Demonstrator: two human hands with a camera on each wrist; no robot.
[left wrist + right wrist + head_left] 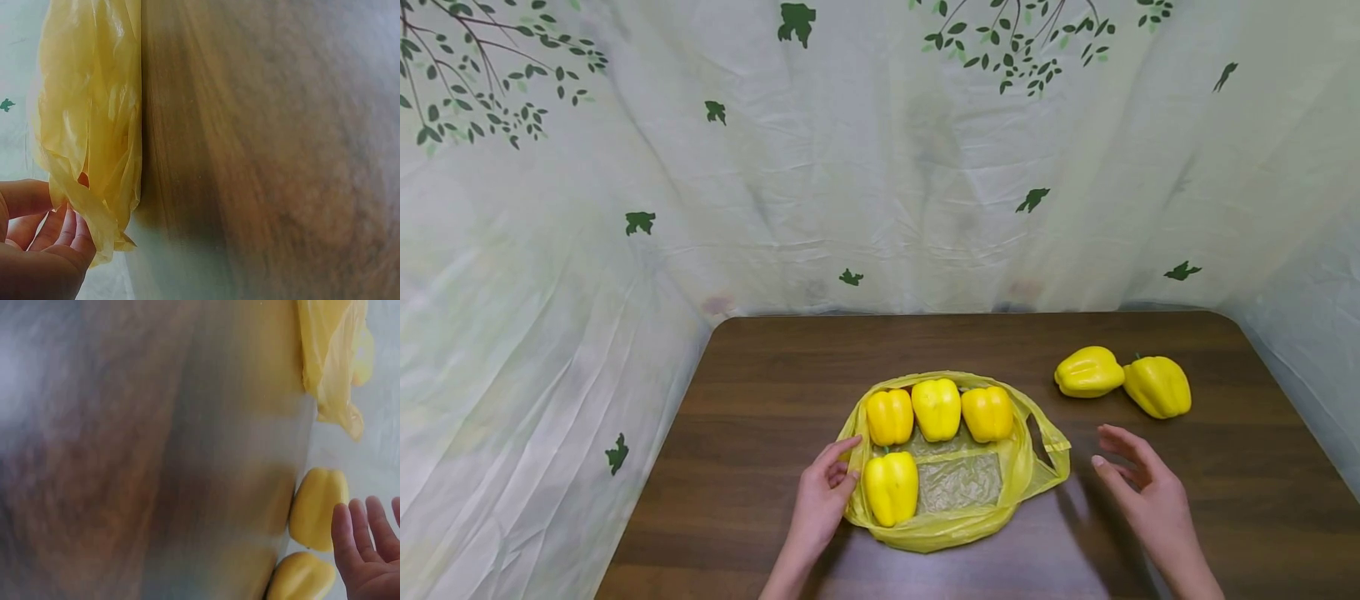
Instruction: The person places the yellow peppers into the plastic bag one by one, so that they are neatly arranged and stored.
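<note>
A yellow plastic bag (977,529) lies spread with its mouth up on the table. Three yellow bell peppers (937,410) stand in a row along its far side, and another bell pepper (891,489) sits at its near left. My left hand (823,497) holds the bag's left edge; in the left wrist view its thumb and fingers pinch the crumpled plastic (94,206). My right hand (1142,483) hovers to the right of the bag, apart from it, fingers loosely extended and holding nothing. Beyond it, two more bell peppers (1089,372) (1157,387) lie touching each other.
The brown wooden table (760,375) has rounded far corners. A pale curtain (880,167) printed with leaves and branches hangs behind it and along both sides. The bag's right handle loop (1060,450) sticks out toward my right hand.
</note>
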